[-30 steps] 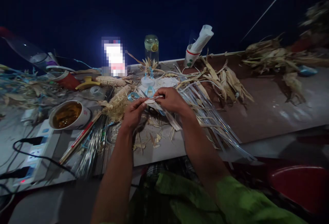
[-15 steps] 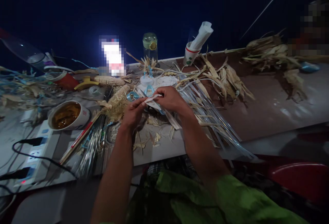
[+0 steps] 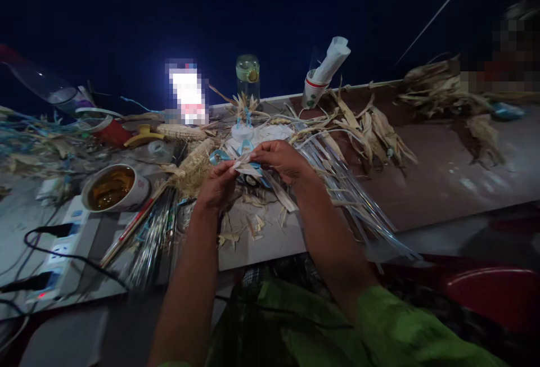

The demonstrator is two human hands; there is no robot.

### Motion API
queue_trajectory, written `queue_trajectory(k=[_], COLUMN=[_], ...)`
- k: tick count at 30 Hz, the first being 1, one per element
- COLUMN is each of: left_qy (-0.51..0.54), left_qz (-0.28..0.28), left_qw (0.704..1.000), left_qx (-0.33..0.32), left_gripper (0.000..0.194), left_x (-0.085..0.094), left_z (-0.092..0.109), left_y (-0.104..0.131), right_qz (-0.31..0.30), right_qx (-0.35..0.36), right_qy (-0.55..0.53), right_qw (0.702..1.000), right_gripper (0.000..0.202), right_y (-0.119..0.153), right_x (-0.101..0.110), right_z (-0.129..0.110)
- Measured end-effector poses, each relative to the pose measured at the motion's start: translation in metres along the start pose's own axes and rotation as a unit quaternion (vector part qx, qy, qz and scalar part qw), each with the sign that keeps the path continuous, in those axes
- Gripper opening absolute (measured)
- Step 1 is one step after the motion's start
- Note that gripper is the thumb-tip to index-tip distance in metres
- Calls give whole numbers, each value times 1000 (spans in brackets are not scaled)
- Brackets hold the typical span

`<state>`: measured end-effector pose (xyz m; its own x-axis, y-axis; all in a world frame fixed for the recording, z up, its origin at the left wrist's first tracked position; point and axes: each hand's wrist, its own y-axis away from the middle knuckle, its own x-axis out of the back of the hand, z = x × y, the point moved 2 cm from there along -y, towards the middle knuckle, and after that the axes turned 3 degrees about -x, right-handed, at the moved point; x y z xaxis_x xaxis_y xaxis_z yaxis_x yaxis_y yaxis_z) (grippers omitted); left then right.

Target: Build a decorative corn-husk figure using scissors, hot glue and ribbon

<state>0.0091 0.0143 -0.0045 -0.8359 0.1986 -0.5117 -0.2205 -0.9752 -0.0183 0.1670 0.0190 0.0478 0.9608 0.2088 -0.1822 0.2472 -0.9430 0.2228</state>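
A pale strip of corn husk [image 3: 243, 163] is stretched between my two hands above the middle of the table. My left hand [image 3: 217, 184] pinches its near-left end between thumb and fingers. From the other side, my right hand [image 3: 280, 159] grips it with closed fingertips. Just behind and below lie light-blue scissors [image 3: 219, 157], their handle loops partly hidden by my hands. A longer husk strip [image 3: 283, 194] slants down under my right wrist. Small husk scraps [image 3: 255, 225] are scattered on the table in front of my hands.
Left are dried corn cobs [image 3: 185, 132], a bowl of brown liquid [image 3: 113, 188] and a power strip [image 3: 63, 252] with cables. Clear rods [image 3: 358, 204] and dry husks [image 3: 371, 131] lie right. A bottle [image 3: 247, 77], a paper cup [image 3: 314, 89] and a lit screen [image 3: 188, 94] stand behind.
My right hand's fingers have shifted slightly left and opened out a little along the husk strip. The strip's folds have changed between my fingertips; my left hand stays nearly in place.
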Motion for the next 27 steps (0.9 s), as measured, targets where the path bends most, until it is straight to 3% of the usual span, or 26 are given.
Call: queue_trajectory(k=[6,12,19,27], left_qy=[48,73,93,122], left_qz=[16,18,59,84], left_qw=[999,997,994,989], left_qx=[6,4,10,6], left_gripper=[25,25,25,27], left_x=[-1,0,10,11], left_z=[3,3,2,4], left_y=[1,0,-2,-1], right_qz=[-64,-38,145,217], right_qx=[-24,-12,67,89], right_qy=[-143,-187,-42,136], right_qw=[987,982,986,963], right_gripper=[23,21,35,36], right_y=[0,-4,-11,-29], right_x=[-10,-5,6,13], right_z=[-1,2,7,27])
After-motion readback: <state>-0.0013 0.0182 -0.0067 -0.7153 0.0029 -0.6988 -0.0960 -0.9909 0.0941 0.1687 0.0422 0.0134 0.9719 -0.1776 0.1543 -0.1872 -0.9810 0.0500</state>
